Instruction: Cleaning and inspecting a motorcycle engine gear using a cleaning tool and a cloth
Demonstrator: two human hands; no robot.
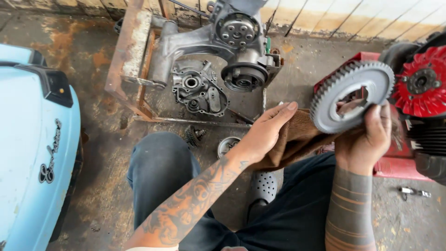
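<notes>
My right hand (364, 142) grips a large grey toothed gear wheel (350, 95) by its lower edge and holds it up, tilted, at the right. A brown rag (297, 139) hangs between my two hands, just under the gear. With its fingers stretched out flat, my left hand (265, 132) lies on the rag's left side. Both forearms are tattooed. My knees in dark trousers are below.
An engine casing (218, 42) rests on a rusty metal frame (125, 56) at the top. Next to it lies a grey engine cover (200, 90). A small gear (193, 135) and a round part (226, 145) lie on the floor. Light blue scooter body (28, 139) at left, red engine fan (420, 83) at right.
</notes>
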